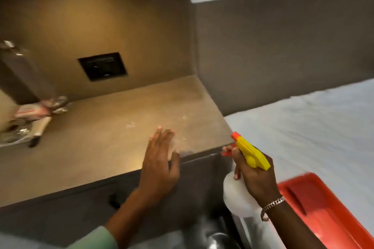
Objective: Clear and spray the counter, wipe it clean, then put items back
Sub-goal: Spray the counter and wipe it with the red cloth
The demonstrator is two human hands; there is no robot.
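Note:
A white spray bottle [237, 196] with a yellow head and orange nozzle is gripped in my right hand [256, 176], just off the counter's right front corner, nozzle aimed at the counter. The brown counter [105, 135] fills the middle of the view, with faint wet or white specks near its right end. My left hand [159, 163] hovers flat with fingers spread over the counter's front edge and holds nothing.
Blurred packets and small items [36, 115] lie at the counter's far left. A black wall socket [102, 66] sits in the back wall. A red tray [323, 208] rests on the white bed [313, 123] to the right.

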